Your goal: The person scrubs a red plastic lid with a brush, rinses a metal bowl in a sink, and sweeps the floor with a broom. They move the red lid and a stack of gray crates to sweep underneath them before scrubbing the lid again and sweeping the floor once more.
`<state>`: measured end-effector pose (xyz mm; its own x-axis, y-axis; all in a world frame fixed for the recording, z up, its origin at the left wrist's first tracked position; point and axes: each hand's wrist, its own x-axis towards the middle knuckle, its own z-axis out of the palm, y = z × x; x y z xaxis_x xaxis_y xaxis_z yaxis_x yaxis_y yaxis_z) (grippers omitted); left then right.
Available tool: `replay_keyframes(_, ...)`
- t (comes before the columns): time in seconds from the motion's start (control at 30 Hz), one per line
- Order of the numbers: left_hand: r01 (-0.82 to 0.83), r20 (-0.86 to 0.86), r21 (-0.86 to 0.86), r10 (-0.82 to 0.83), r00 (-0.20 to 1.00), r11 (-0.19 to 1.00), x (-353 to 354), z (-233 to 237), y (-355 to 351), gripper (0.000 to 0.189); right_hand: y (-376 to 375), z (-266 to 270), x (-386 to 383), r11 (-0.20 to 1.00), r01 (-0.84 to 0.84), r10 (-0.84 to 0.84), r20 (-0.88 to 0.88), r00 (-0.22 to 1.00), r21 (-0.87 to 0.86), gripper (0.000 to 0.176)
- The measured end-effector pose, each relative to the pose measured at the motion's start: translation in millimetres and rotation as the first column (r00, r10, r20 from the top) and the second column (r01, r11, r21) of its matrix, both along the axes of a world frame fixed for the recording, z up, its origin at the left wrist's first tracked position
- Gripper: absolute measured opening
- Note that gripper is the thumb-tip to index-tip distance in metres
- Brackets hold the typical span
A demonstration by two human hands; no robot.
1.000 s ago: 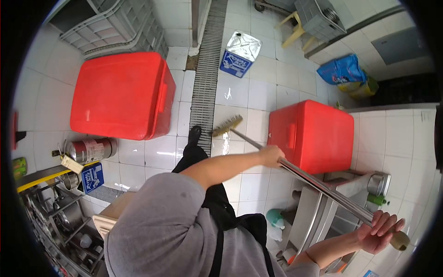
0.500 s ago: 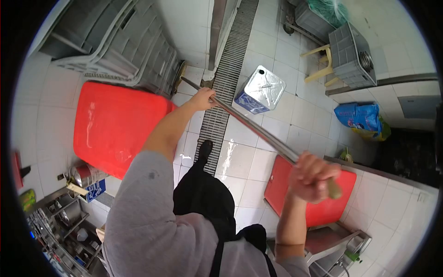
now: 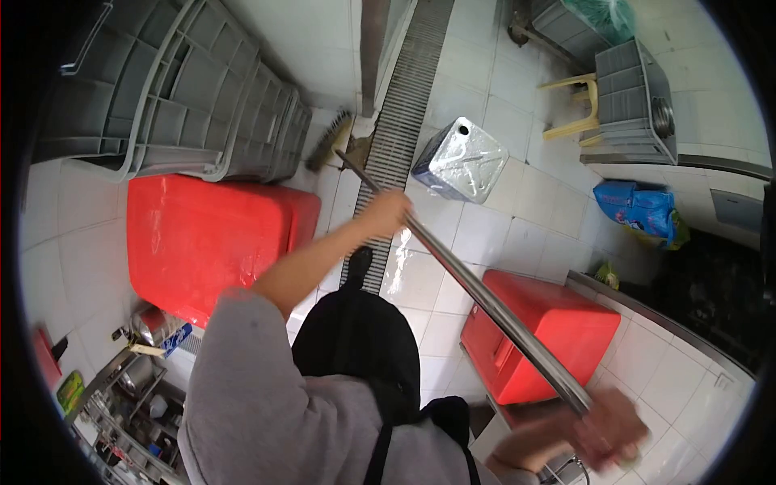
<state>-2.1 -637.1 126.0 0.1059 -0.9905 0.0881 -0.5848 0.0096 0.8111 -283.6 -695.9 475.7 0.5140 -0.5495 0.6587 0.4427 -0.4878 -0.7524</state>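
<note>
A long-handled floor brush runs diagonally across the view, its steel handle held in both of my hands. My left hand is closed around the handle's upper part, above the floor drain. My right hand, blurred by motion, grips the near end at the lower right. The brush head, with dark bristles and a yellowish back, rests on the floor beside the stacked grey crates and the wall corner. A square metal tin stands on the tiles to the right of the handle.
A slotted drain grate runs along the white tiled floor. Red bins stand at left and right. Grey crates are stacked at upper left. A yellow stool, grey crate and blue bag are at right.
Both my hands have moved down and to the right, drawing the handle back toward me. The brush head now shows more fully by the crates. The view has shifted slightly.
</note>
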Motion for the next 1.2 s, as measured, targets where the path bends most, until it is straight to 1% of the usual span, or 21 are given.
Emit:
replay_keyframes(0.03, -0.180, -0.007, 0.038, 0.181, 0.983, 0.983, 27, -17, 5, 0.014, 6, -43, 31, 0.986, -0.044, 0.034, 0.061, 0.998, 0.159, 0.013)
replay_keyframes(0.07, -0.199, 0.058, 0.035, 0.197, 0.979, 0.979, 46, -39, 5, 0.015, 13, -73, 63, 0.949, -0.093, 0.055, 0.131, 0.990, 0.301, 0.012)
replay_keyframes(0.2, -0.217, 0.012, -0.042, 0.217, 0.976, 0.975, 4, -75, -19, 0.015, 7, -57, 58, 0.961, -0.090, 0.069, 0.088, 0.994, 0.261, 0.015)
replay_keyframes(0.23, -0.081, 0.028, -0.043, 0.083, 0.996, 0.996, -10, -69, -28, 0.015, 0, -44, 53, 0.965, -0.087, 0.072, 0.069, 0.995, 0.248, 0.013)
replay_keyframes(0.3, 0.081, -0.009, 0.210, -0.081, 0.997, 0.974, -35, -50, -42, 0.017, -4, -21, 31, 0.974, -0.083, 0.052, 0.149, 0.988, 0.209, 0.012)
replay_keyframes(0.4, 0.153, 0.028, 0.213, -0.162, 0.986, 0.965, -26, 0, -39, 0.017, -10, 18, 18, 0.978, -0.135, 0.113, 0.142, 0.983, 0.159, 0.016)
replay_keyframes(0.43, 0.079, 0.050, 0.177, -0.089, 0.995, 0.981, -13, 1, -36, 0.017, -9, 4, 27, 0.954, -0.187, 0.083, 0.393, 0.916, 0.233, 0.012)
replay_keyframes(0.5, -0.030, 0.102, 0.169, 0.013, 0.995, 0.985, 33, -15, -29, 0.019, 4, -17, 60, 0.877, 0.337, -0.369, 0.030, 0.929, 0.342, 0.014)
replay_keyframes(0.53, -0.084, 0.147, 0.189, 0.056, 0.988, 0.978, 53, -28, -31, 0.020, -2, -31, 60, 0.875, 0.342, -0.375, 0.035, 0.926, 0.342, 0.014)
replay_keyframes(0.57, -0.087, 0.157, 0.183, 0.058, 0.986, 0.979, 47, -41, -34, 0.020, -10, -48, 57, 0.906, 0.222, -0.271, 0.092, 0.958, 0.361, 0.015)
replay_keyframes(0.63, -0.113, 0.045, -0.092, 0.118, 0.992, 0.989, 24, -63, -44, 0.021, -18, -55, 59, 0.923, 0.080, -0.150, 0.160, 0.976, 0.377, 0.016)
replay_keyframes(0.67, -0.123, 0.067, 0.081, 0.118, 0.991, 0.989, 7, -55, -52, 0.011, -14, -45, 57, 0.947, 0.027, -0.065, 0.109, 0.992, 0.319, 0.017)
replay_keyframes(0.73, -0.036, -0.083, 0.062, 0.041, 0.996, 0.997, -35, -83, -53, 0.010, -8, -24, 53, 0.968, -0.035, 0.026, 0.038, 0.999, 0.248, 0.018)
replay_keyframes(0.77, 0.000, -0.138, 0.021, 0.002, 0.990, 1.000, -52, -70, -49, 0.009, -4, -14, 52, 0.984, 0.014, -0.024, 0.055, 0.998, 0.176, 0.018)
replay_keyframes(0.83, 0.133, -0.114, 0.184, -0.114, 0.987, 0.974, -66, -17, -43, 0.011, 1, 11, 38, 0.992, 0.067, -0.076, 0.084, 0.994, 0.103, 0.018)
replay_keyframes(0.9, 0.180, -0.101, 0.265, -0.159, 0.982, 0.947, -64, 12, -45, 0.014, -9, 40, 10, 0.990, -0.053, 0.033, 0.147, 0.989, 0.132, 0.015)
replay_keyframes(0.97, 0.069, -0.010, 0.124, -0.069, 0.998, 0.990, -57, 8, -39, 0.014, -15, 32, 13, 0.978, -0.150, 0.110, 0.254, 0.961, 0.144, 0.014)
replay_keyframes(1.0, -0.008, -0.100, 0.091, 0.017, 0.995, 0.996, -39, -5, -34, 0.014, -14, 24, 11, 0.958, -0.236, 0.166, 0.357, 0.919, 0.163, 0.019)
replay_keyframes(1.03, -0.108, -0.047, 0.065, 0.111, 0.993, 0.992, -16, -16, -27, 0.017, -20, -2, -6, 0.917, -0.313, 0.216, 0.353, 0.910, 0.246, 0.017)
replay_keyframes(1.07, -0.222, -0.017, 0.041, 0.223, 0.975, 0.974, 6, -23, -14, 0.016, -27, -26, 0, 0.942, -0.222, 0.195, 0.130, 0.972, 0.250, 0.018)
replay_keyframes(1.2, -0.397, -0.051, 0.104, 0.403, 0.914, 0.912, 12, -91, 21, 0.023, -32, -68, 79, 0.867, -0.228, 0.183, 0.142, 0.973, 0.443, 0.014)
